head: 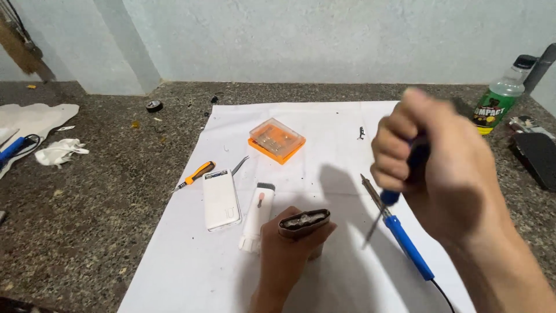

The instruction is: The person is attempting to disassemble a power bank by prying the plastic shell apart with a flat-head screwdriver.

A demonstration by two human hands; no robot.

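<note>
Nearest, the left hand (286, 255) comes up from the bottom edge w/ fingers wrapped round a small dark flattish casing (304, 222), open end up, greyish stuff showing inside; it's held upright just above the white sheet (191, 272). Right hand (431, 168) is raised over the sheet's right part, fist closed round a dark-handled screwdriver (385, 208), thin shaft pointing down & left, tip hanging near the casing but not touching it; the hand is a bit blurred.

Under the right hand lies a blue-handled soldering iron (405, 240) flat on the sheet, metal tip pointing up-left, cord running off the bottom edge. Just left of the casing: a white cleaning pen w/ a dark brush end (258, 217), and beside that a white power bank (221, 200), both lying flat, close together, apart from the hands. Further left an orange & black screwdriver (196, 175) sits on the sheet's edge, w/ metal tweezers (240, 164) just right of it.

Mid-sheet, further back, an orange bit box w/ clear lid (277, 140). The speckled stone table (110, 191) carries it all. Far left: crumpled white cloth (58, 152) & a blue tool (13, 148). Far right near the wall: clear bottle w/ green label (498, 98), and a dark object (536, 153) I can't identify
</note>
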